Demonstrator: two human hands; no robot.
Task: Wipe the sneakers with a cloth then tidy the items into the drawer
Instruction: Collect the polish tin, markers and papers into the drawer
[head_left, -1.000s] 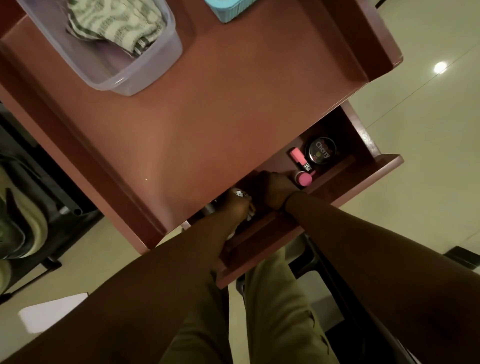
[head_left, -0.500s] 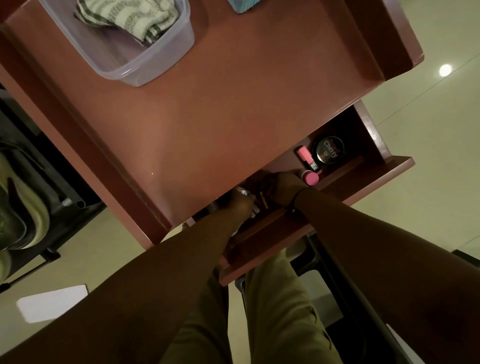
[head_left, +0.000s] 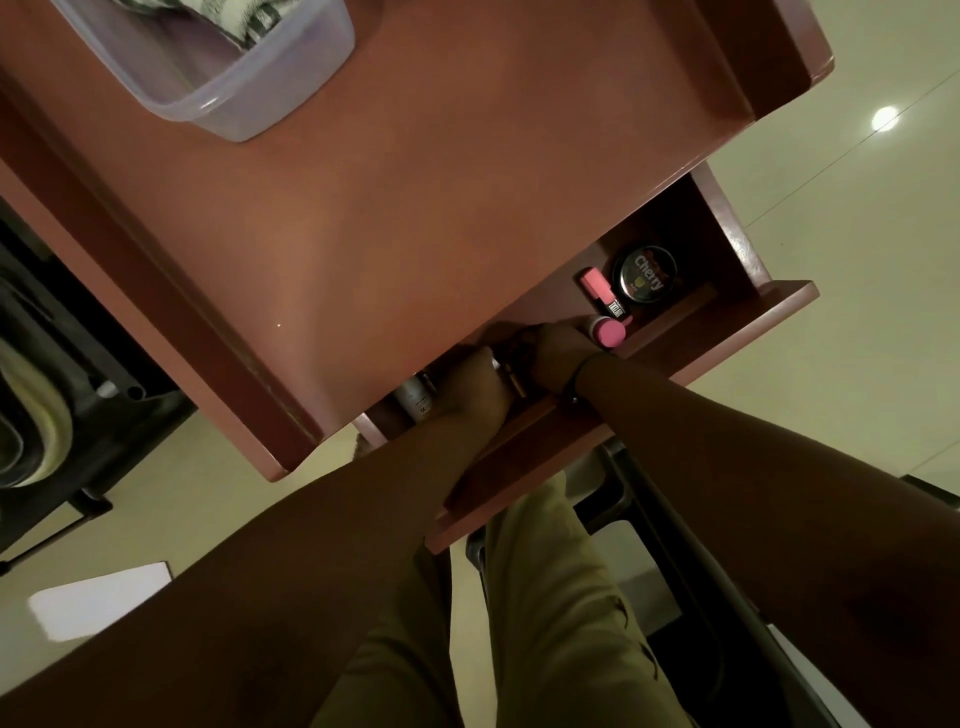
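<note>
While both hands have pushed deeper into the open drawer (head_left: 582, 431), the left hand (head_left: 470, 387) curls near a grey tube (head_left: 413, 397); whether it grips it I cannot tell. Touching it, the right hand (head_left: 558, 358) is curled, contents hidden. Beyond sit a pink marker (head_left: 597, 288) and polish tin (head_left: 645, 275). Tidying looks nearly finished.

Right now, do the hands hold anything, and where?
It cannot be told: both hands, left and right, reach into the open drawer, fingers hidden around small dark items.
</note>
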